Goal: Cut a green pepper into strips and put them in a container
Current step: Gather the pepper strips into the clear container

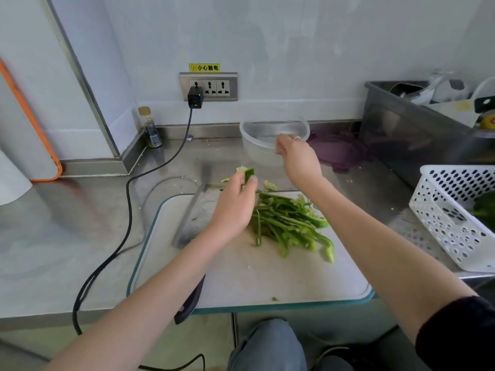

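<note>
Both hands reach forward over the cutting board [267,279]. Nearer of the two, the left hand [235,207] pinches a green pepper scrap [248,173] between thumb and fingertips, just past the board's far edge. On the board itself lies the heap of pepper strips [290,226], right beside that hand, with a cleaver [191,218] flat on the board's left side, its handle overhanging the near edge. Farther off, the right hand [300,159] has its fingers curled on the rim of the clear plastic container [267,132], which is tipped toward the person; a purple lid [337,151] lies just right of it.

The strips look light, limp and somewhat wet-slick, so they should handle best gathered as a bundle, scooped from beneath the middle of the heap rather than picked singly. The container seems thin and very light; holding its rim, as now, should steady it, though it could slide on the steel counter [67,236].
</note>
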### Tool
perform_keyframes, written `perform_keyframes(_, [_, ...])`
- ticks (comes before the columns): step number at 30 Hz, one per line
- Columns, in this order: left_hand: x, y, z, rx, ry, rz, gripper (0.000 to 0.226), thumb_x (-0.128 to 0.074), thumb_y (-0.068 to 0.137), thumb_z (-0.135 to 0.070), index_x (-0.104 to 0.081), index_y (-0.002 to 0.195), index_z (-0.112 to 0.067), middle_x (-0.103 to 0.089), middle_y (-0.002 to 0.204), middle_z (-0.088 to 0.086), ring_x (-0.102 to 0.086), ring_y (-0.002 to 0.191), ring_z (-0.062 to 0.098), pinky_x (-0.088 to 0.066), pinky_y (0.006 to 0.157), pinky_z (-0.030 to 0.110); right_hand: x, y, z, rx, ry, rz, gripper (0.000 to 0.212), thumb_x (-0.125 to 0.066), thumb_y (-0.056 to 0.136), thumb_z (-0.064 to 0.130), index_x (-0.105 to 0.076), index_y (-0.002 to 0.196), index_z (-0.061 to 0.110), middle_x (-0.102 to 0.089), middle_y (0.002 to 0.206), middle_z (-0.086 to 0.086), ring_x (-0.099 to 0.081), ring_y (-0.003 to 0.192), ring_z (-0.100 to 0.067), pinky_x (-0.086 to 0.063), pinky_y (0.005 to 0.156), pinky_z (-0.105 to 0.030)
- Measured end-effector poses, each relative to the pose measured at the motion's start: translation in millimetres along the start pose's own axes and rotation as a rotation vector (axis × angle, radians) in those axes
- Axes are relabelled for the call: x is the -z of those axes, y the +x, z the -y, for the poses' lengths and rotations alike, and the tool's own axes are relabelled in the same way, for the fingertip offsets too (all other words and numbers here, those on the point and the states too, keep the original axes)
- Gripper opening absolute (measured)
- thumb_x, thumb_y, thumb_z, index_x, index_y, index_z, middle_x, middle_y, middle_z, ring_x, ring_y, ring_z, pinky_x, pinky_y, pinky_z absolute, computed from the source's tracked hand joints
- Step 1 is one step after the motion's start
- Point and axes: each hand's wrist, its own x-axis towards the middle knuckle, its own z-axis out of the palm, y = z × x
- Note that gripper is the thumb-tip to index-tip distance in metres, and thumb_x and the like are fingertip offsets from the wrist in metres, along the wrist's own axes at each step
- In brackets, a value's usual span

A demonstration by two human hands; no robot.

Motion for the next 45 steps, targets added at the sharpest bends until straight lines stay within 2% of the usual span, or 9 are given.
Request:
perform_keyframes(4, [20.5,3.5,-19.6,0.152,-0.421,-0.064,0.057,-0.042,0.091,-0.056,-0.041,0.135,-0.02,-0.047,0.134,0.002,-0.039,0.131,0.019,-0.029,0.107,0.032,39.4,-31.3,19.3,0.107,0.196,-0.15,0.006,-0.05,0.09,0.002,-0.056,0.089,0.004,-0.055,0.086,-0.01,-0.05,0.074,-0.026,-0.039,0.063,-0.032])
perform_keyframes(8, [50.0,-19.0,-40.3,0.315,-0.896,-0.048,0.076,-0.052,0.081,-0.064,-0.039,0.139,-0.017,-0.048,0.135,0.017,-0.051,0.122,0.027,-0.041,0.105,0.04,81.7,-72.4,38.0,0.193,0.394,-0.117,0.005,-0.055,0.09,0.003,-0.058,0.086,0.002,-0.055,0.083,-0.006,-0.047,0.07,-0.018,-0.036,0.064,-0.016])
perform_keyframes(12, [71.0,-68.3,-48.9,0.298,-0.934,0.09,0.084,-0.053,0.06,-0.075,-0.058,0.123,-0.019,-0.066,0.115,0.013,-0.064,0.102,0.033,-0.055,0.078,0.048,112.4,-126.7,50.2,0.213,0.489,-0.008,0.004,-0.061,0.089,0.006,-0.061,0.087,0.01,-0.056,0.084,0.011,-0.055,0.075,-0.016,-0.045,0.069,-0.02])
perform_keyframes(20, [71.2,-150.2,-21.1,0.298,-0.83,0.174,0.028,-0.046,0.088,-0.043,-0.06,0.106,-0.027,-0.071,0.099,0.007,-0.069,0.081,0.029,-0.055,0.055,0.042,146.3,-207.1,52.2,0.221,0.782,0.255,0.029,-0.045,0.076,-0.002,-0.065,0.081,0.019,-0.063,0.089,-0.004,-0.055,0.07,-0.02,-0.046,0.069,-0.025])
perform_keyframes(23, [65.2,-168.5,-14.1,0.314,-0.83,0.207,0.025,-0.041,0.091,-0.039,-0.059,0.103,-0.026,-0.072,0.079,-0.004,-0.07,0.071,0.021,-0.056,0.052,0.042,143.9,-203.0,38.0,0.011,0.949,0.118,0.03,-0.039,0.077,0.004,-0.069,0.078,0.009,-0.069,0.084,0.0,-0.051,0.05,-0.017,-0.047,0.063,-0.026])
perform_keyframes(27, [63.5,-185.4,-1.4,0.381,-0.844,0.394,0.05,-0.055,0.074,-0.042,-0.047,0.122,-0.032,-0.066,0.108,0.013,-0.068,0.092,0.038,-0.053,0.063,0.062,125.6,-176.8,17.2,-0.207,0.815,-0.017,0.014,-0.052,0.089,0.013,-0.065,0.09,0.019,-0.065,0.094,0.007,-0.058,0.07,-0.01,-0.048,0.072,-0.027])
perform_keyframes(33, [55.0,-212.8,22.7,0.433,-0.81,0.504,0.069,-0.058,0.062,-0.042,-0.046,0.13,-0.037,-0.053,0.125,0.021,-0.066,0.093,0.044,-0.052,0.046,0.039,91.7,-148.1,6.7,-0.129,0.483,0.27,0.027,-0.052,0.094,0.031,-0.057,0.121,0.028,-0.058,0.124,0.007,-0.052,0.118,-0.011,-0.04,0.102,-0.031])
perform_keyframes(37, [45.3,-228.4,41.3,0.471,-0.747,0.54,0.085,-0.063,0.048,-0.045,-0.045,0.13,-0.038,-0.048,0.128,0.022,-0.065,0.095,0.043,-0.052,0.046,0.036,83.6,-144.4,16.7,-0.071,0.351,0.389,0.043,-0.05,0.094,0.042,-0.045,0.135,0.028,-0.05,0.137,0.004,-0.046,0.124,-0.018,-0.036,0.094,-0.027])
perform_keyframes(45, [13.0,-237.2,89.6,0.639,-0.885,0.431,0.086,-0.064,0.042,-0.032,-0.053,0.127,-0.034,-0.058,0.116,0.02,-0.062,0.096,0.047,-0.053,0.065,0.042,56.5,-125.2,40.3,0.002,0.004,0.483,0.084,-0.052,0.073,0.076,-0.031,0.142,0.032,-0.044,0.143,-0.003,-0.043,0.129,-0.027,-0.03,0.109,-0.047])
